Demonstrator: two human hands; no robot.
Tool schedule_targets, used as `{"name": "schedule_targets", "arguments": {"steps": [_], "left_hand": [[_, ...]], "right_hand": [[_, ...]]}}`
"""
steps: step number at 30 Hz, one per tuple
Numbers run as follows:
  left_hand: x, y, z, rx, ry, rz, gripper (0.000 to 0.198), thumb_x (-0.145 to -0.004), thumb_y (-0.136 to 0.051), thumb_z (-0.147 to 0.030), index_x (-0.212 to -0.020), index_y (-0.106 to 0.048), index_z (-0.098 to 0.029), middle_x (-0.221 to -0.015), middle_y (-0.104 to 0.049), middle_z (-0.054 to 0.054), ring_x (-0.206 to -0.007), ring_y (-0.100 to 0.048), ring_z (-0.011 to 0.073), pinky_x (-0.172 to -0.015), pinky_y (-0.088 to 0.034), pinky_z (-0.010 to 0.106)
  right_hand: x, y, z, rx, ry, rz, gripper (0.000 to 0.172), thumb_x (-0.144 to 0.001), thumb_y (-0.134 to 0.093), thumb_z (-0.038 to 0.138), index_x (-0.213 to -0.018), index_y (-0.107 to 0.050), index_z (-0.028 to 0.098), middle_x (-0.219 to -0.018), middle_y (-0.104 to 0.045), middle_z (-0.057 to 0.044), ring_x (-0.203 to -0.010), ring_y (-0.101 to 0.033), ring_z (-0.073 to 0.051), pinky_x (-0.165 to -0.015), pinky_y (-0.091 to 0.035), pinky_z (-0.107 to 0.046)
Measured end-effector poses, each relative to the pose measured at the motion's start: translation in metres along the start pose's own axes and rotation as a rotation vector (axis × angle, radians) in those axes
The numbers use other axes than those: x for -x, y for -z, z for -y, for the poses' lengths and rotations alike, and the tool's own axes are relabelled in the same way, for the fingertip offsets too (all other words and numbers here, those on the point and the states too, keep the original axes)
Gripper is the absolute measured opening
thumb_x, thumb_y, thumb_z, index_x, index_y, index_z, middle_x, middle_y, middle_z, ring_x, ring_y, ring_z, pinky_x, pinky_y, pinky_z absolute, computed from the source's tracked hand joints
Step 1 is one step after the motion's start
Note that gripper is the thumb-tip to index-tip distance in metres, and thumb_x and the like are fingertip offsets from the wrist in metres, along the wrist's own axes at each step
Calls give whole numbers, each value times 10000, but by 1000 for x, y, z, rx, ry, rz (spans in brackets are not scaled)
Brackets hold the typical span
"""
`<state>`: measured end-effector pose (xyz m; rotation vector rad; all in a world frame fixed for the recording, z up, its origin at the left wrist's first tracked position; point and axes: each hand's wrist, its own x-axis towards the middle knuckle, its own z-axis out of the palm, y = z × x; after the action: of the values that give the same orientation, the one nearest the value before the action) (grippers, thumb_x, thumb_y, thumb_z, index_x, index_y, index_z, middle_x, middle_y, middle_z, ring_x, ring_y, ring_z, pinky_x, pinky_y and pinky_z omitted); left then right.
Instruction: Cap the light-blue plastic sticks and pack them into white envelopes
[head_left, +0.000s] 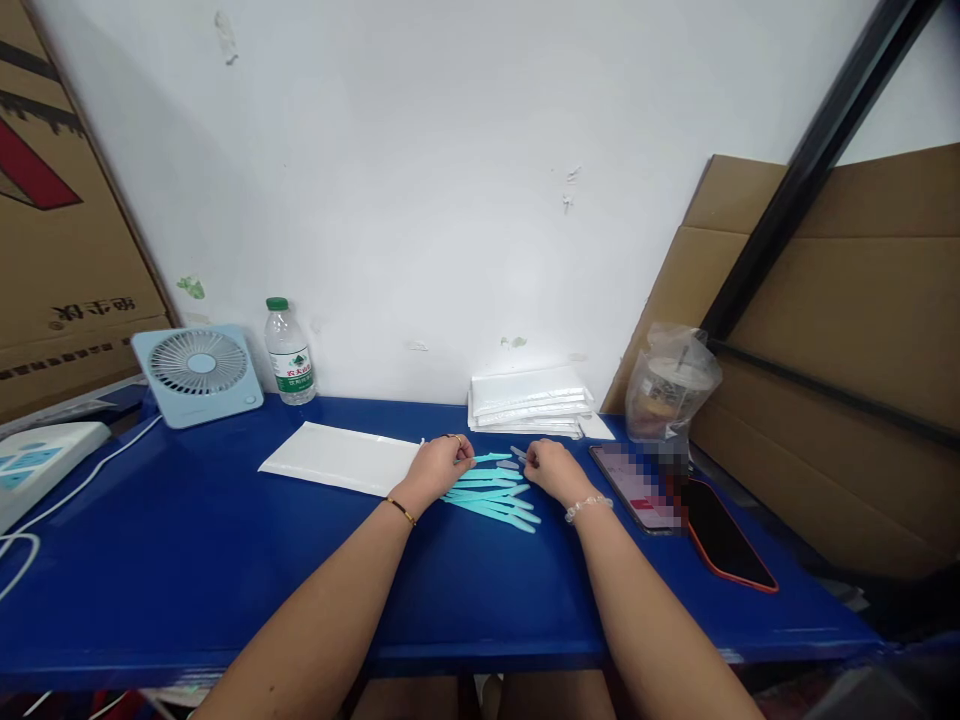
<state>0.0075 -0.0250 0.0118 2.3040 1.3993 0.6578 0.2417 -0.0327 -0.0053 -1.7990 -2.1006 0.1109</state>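
**A:** Nearest the lens are two bare forearms, reaching in over the front edge of the blue table (187, 560). What are the hands on?

**B:** The left hand (433, 468), with a gold bangle at the wrist, pinches one teal stick (489, 458) by its end, at the far edge of the pile of teal sticks (491, 500). The right hand (551, 470), wearing a bead bracelet, has its fingers curled just beside a small pale piece (512, 462). I cannot tell whether it grips anything.

**A:** How far along does it look?

**B:** Early, I'd judge. Several sticks, shaped like small capped razors, lie loose in a fan between the hands. As far as shows, none is in or on a pouch. One white pouch (341, 458) lies flat just left of the left hand. The stack of white pouches (529, 400) sits squared up against the wall behind.

**A:** And around that?

**B:** There's a small desk fan (199, 372) and a water bottle (290, 352) at the back left. Two phones (720, 535) and a bagged iced drink (671, 385) are on the right, well apart from the sticks.
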Motion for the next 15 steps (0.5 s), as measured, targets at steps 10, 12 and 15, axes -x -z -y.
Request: {"name": "schedule_targets", "arguments": {"steps": [10, 12, 15], "left_hand": [[-3, -1, 4, 18, -12, -21, 137, -777, -549, -330, -806, -611, -211, -821, -651, 6, -773, -585, 159, -627, -389, 241], [-3, -2, 5, 24, -25, -18, 136, -779, -549, -330, -810, -611, -212, -822, -647, 5, -777, -584, 159, -623, -391, 238], [-2, -4, 4, 36, -59, 13, 132, -787, -546, -317, -829, -612, -211, -841, -644, 9, -797, -584, 163, -644, -406, 238]], "right_hand": [[7, 15, 5, -480, 165, 51, 208, -843, -473, 346, -827, -608, 187, -732, -615, -3, -631, -515, -129, -581, -389, -230], [8, 15, 9, -479, 173, 51, 200, -844, -470, 333, -834, -610, 190, -749, -621, -5, -652, -526, -135, -598, -395, -236], [9, 14, 15, -476, 207, 50, 178, -840, -476, 303, -842, -617, 195, -773, -630, -8, -674, -536, -136, -610, -395, -235]]}}
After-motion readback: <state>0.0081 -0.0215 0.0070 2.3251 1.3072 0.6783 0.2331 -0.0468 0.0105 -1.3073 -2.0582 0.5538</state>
